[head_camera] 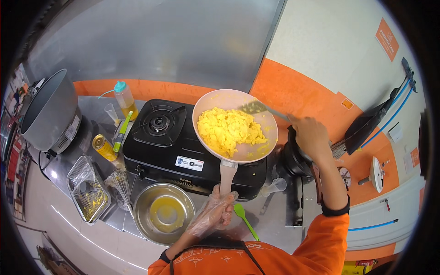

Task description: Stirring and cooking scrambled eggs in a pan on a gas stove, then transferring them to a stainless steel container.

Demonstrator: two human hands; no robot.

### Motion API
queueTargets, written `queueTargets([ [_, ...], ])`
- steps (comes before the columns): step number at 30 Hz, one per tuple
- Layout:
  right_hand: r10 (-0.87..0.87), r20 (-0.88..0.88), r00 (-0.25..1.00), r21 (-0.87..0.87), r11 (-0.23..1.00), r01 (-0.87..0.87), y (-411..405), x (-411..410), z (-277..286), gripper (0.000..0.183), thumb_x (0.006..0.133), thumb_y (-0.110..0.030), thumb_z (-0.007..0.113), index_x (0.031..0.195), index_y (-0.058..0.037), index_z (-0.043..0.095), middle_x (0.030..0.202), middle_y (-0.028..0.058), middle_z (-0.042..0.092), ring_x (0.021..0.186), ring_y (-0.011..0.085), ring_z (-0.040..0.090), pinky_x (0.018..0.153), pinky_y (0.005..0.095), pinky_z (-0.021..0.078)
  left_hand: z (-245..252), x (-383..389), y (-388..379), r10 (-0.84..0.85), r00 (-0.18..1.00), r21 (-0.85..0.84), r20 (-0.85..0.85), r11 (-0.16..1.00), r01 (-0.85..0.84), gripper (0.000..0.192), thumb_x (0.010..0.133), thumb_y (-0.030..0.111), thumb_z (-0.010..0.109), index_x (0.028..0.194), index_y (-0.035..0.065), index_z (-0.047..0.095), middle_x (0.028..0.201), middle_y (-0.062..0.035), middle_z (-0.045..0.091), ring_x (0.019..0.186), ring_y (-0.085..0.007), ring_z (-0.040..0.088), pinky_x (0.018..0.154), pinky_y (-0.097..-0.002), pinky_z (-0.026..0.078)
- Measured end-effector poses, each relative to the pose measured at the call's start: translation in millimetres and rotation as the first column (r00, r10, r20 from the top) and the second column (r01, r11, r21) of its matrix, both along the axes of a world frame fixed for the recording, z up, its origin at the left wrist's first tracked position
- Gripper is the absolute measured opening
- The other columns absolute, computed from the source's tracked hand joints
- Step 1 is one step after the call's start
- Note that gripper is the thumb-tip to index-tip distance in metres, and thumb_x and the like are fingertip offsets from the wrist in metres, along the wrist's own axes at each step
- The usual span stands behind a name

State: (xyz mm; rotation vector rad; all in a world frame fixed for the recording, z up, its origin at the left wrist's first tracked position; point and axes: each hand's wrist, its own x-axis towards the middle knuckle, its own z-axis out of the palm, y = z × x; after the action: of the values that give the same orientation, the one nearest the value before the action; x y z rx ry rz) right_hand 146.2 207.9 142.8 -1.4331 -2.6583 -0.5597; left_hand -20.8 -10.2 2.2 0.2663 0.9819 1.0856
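My left hand [216, 211], in a clear plastic glove, grips the pale handle [227, 175] of a frying pan [252, 151]. The pan sits over the right side of a black two-burner Rinnai gas stove [158, 177]. Yellow scrambled egg [227, 129] is heaped in its middle and left, with small bits along the right wall. Bare, my right hand [309, 135] holds a spatula [256, 107] from the right; its egg-smeared blade is inside the pan, by the upper right of the heap.
A steel bowl [141, 202] with yellow liquid residue stands beside my left forearm, near a whisk [121, 185]. A green silicone spatula [246, 221] and a plastic measuring cup [276, 185] lie before the stove. Left are a can [104, 147], an oil bottle [126, 99] and a wire basket [91, 197]. Black pans [292, 158] stand right.
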Motion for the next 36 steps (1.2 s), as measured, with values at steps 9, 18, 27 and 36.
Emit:
queueTargets([
  [9,0.000,0.050,0.999,-0.719,0.694,0.036,203,-69,-39,0.038,0.089,-0.010,0.054,0.123,-0.0229,0.065,0.068,0.0031,0.057,0.049,0.0143,0.048,0.044,0.0309,0.0399,9,-9,-3,-0.137,0.990,0.067,-0.038,0.988,0.139,0.040,0.099,0.028,0.051,0.128,0.0160,0.027,0.075,0.0002,0.042,0.052,-0.0058,0.040,0.045,-0.0207,0.039],
  [18,0.038,-0.084,0.996,-0.996,-0.016,-0.084,212,-97,-50,0.037,0.091,-0.010,0.061,0.128,-0.0104,0.060,0.067,-0.0048,0.048,0.050,0.0030,0.033,0.044,0.0197,0.0252,1,-7,4,-0.131,0.991,0.043,-0.027,0.990,0.132,0.039,0.098,0.028,0.051,0.128,0.0195,0.028,0.075,-0.0002,0.042,0.051,-0.0062,0.039,0.044,-0.0210,0.037],
  [27,0.194,-0.153,0.969,-0.926,0.314,-0.209,155,35,21,0.037,0.087,-0.008,0.065,0.124,-0.0091,0.064,0.071,-0.0043,0.054,0.062,0.0108,0.039,0.059,0.0254,0.0360,-2,-8,1,-0.094,0.994,0.045,-0.062,0.994,0.097,0.038,0.098,0.027,0.052,0.129,0.0229,0.029,0.075,-0.0006,0.042,0.050,-0.0065,0.037,0.043,-0.0213,0.035],
  [36,0.153,0.121,0.981,-0.401,0.911,-0.093,-3,43,96,0.034,0.083,-0.013,0.064,0.116,-0.0211,0.069,0.080,0.0117,0.066,0.078,0.0283,0.061,0.070,0.0371,0.0463,4,-1,-1,-0.018,0.998,0.014,-0.062,1.000,0.019,0.038,0.096,0.026,0.057,0.125,0.0207,0.034,0.071,0.0003,0.042,0.048,-0.0051,0.035,0.042,-0.0207,0.033],
])
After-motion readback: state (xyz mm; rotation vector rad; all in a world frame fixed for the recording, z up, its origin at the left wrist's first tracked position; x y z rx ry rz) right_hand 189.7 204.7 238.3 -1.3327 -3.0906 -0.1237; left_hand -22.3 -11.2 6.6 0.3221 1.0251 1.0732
